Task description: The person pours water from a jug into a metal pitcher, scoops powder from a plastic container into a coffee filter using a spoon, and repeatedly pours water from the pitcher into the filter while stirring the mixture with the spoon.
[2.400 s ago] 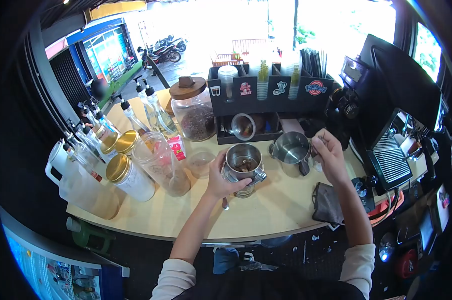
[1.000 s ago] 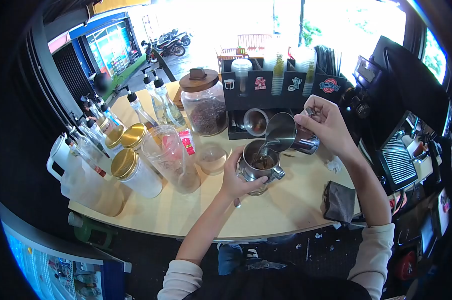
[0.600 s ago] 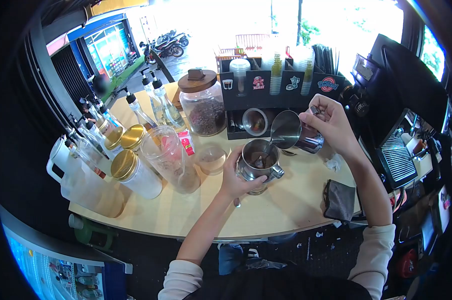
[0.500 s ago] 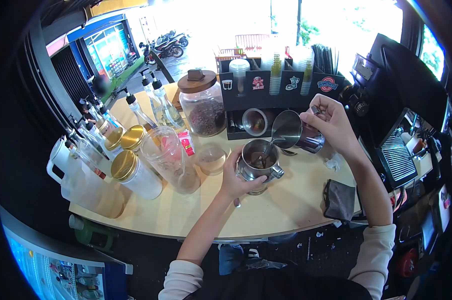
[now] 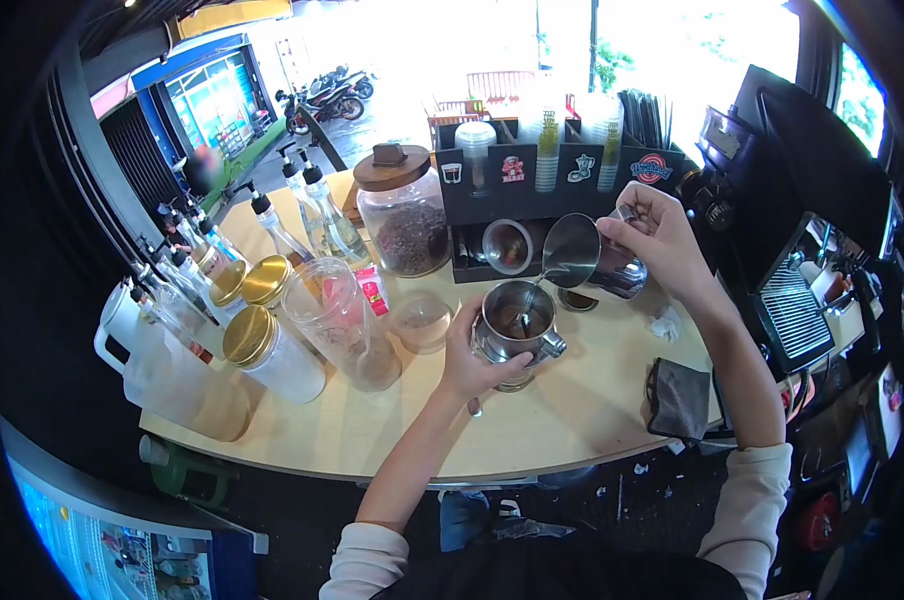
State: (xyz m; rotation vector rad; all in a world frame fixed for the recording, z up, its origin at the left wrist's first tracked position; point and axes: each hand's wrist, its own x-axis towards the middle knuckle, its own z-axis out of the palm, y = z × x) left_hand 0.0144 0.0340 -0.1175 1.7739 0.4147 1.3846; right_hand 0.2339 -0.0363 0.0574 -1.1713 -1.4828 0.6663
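Observation:
My left hand (image 5: 472,362) is wrapped round a small metal cup (image 5: 519,322) that sits above a glass near the table's middle. Brown liquid shows inside the cup. In my right hand (image 5: 654,235) is the handle of a metal pitcher (image 5: 572,250), tilted to the left over the cup's far rim. A thin stream runs from the pitcher into the cup. A spoon tip (image 5: 474,407) shows beside the glass's base. Left of my left hand are a small clear bowl (image 5: 421,325) and a tall clear container (image 5: 347,330).
Gold-lidded jars (image 5: 272,350), a plastic jug (image 5: 177,385) and pump bottles (image 5: 327,215) stand at the left. Behind are a wood-lidded jar (image 5: 402,220) and a black cup organizer (image 5: 512,195). A dark cloth (image 5: 678,400) lies at the right, near a coffee machine (image 5: 797,320).
My right hand has lifted the pitcher from the table and tilted it over the cup. Liquid in the cup has risen. My left hand has stayed round the cup.

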